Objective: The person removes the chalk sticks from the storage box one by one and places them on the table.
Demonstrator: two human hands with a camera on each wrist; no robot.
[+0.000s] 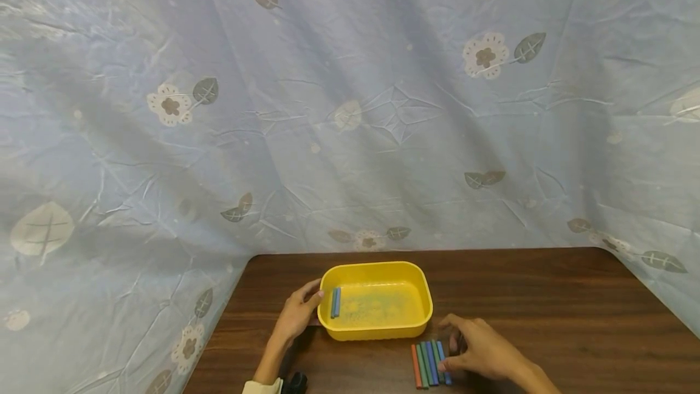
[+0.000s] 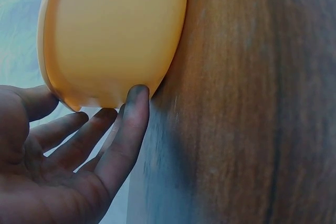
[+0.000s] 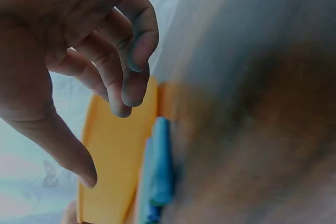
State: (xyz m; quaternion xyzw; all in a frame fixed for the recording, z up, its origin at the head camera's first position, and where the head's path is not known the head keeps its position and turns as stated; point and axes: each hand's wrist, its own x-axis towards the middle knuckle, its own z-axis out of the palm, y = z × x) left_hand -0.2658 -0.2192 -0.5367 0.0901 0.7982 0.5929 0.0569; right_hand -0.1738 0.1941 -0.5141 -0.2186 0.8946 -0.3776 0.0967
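Note:
A yellow plastic tub (image 1: 374, 331) stands on the table, with two blue chalk sticks (image 1: 336, 303) lying side by side at the left of its floor. My left hand (image 1: 298, 314) holds the tub's left end, thumb at the rim and fingers against the outer wall (image 2: 110, 40). In front of the tub lies a row of several chalk sticks (image 1: 428, 363), red, green and blue. At the right end of that row hovers my right hand (image 1: 483, 348), thumb and bent fingers apart. Nothing sits between them in the right wrist view, where a blue chalk stick (image 3: 161, 161) lies just beyond.
The dark wood table (image 1: 525, 297) reaches back to a pale blue patterned curtain (image 1: 350, 138), which also hangs at both sides. Bluish dust marks the tub's floor. A small black object (image 1: 298, 382) is by my left wrist.

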